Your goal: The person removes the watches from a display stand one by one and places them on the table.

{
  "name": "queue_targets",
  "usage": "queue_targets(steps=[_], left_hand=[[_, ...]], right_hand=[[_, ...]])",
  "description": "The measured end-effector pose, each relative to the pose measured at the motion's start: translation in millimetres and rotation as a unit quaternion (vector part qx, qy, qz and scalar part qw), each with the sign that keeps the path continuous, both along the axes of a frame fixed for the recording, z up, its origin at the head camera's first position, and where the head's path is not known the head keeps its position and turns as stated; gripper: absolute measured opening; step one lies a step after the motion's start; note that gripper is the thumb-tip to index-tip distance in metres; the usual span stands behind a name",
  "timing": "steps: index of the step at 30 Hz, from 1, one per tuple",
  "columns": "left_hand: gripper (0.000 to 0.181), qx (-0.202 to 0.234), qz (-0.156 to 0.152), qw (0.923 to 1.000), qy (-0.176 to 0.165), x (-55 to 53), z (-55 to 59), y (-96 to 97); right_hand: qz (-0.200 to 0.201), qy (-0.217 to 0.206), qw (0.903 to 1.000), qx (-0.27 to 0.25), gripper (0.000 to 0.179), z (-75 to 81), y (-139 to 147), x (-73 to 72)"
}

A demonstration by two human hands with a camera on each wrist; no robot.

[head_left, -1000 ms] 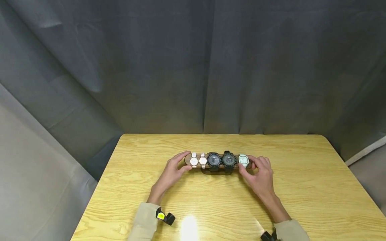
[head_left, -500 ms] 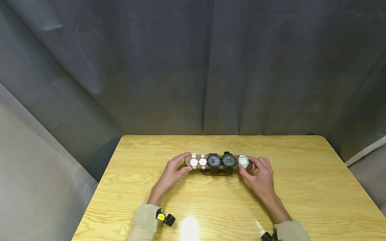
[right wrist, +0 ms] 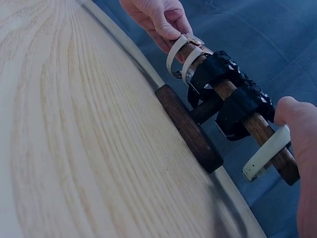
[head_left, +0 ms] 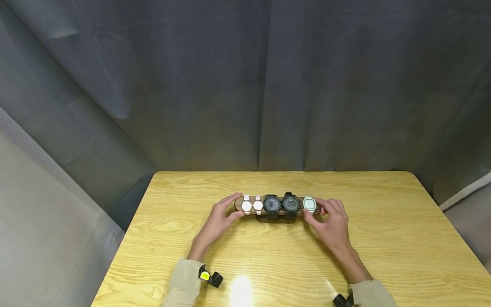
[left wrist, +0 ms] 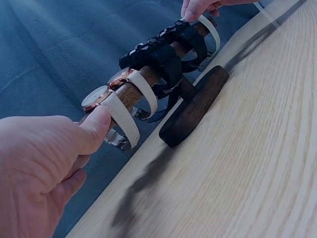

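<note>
A dark wooden watch stand (left wrist: 195,106) stands on the table, its raised bar carrying a row of watches. Two white-strapped watches (head_left: 246,206) sit at the bar's left, two bulky black watches (head_left: 291,204) in the middle, and a mint green watch (head_left: 309,204) near the right end. My left hand (head_left: 218,218) holds the bar's left end, thumb in front beside the outermost white strap (left wrist: 121,119). My right hand (head_left: 331,223) pinches the mint green watch between thumb and forefinger; in the right wrist view its fingertips are partly hidden behind the thumb.
The wooden table (head_left: 172,213) extends around the stand, with a bright light reflection near its front edge. Grey curtains (head_left: 207,85) hang behind and at both sides. Each sleeve cuff carries a small black camera (head_left: 216,279).
</note>
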State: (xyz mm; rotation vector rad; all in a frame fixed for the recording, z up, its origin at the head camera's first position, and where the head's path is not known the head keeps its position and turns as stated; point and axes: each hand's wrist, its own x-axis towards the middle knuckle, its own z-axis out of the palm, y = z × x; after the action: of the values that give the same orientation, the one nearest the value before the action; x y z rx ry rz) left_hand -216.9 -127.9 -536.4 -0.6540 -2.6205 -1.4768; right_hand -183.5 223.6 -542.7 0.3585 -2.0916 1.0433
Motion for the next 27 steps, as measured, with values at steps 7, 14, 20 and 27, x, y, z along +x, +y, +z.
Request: queue_targets(steps=[7, 14, 20, 27], left_hand=[[0.061, 0.001, -0.001, 1.0000, -0.005, 2.1, 2.9, -0.2], [0.060, -0.001, 0.001, 1.0000, -0.001, 2.7, 0.7, 0.0], [0.060, 0.007, 0.004, 1.0000, -0.001, 3.5, 0.9, 0.3], [0.060, 0.003, 0.003, 1.0000, 0.001, 2.9, 0.2, 0.2]], right_hand=[[-0.006, -0.001, 1.0000, -0.002, 0.033, -0.5, -0.4, -0.8], [-0.012, -0.023, 0.9996, 0.010, 0.033, -2.2, 2.8, 0.6], [-0.013, -0.021, 0.9996, 0.016, 0.035, -4.1, 4.4, -0.6], [-0.014, -0.011, 0.9998, 0.009, 0.032, -3.6, 3.4, -0.1]])
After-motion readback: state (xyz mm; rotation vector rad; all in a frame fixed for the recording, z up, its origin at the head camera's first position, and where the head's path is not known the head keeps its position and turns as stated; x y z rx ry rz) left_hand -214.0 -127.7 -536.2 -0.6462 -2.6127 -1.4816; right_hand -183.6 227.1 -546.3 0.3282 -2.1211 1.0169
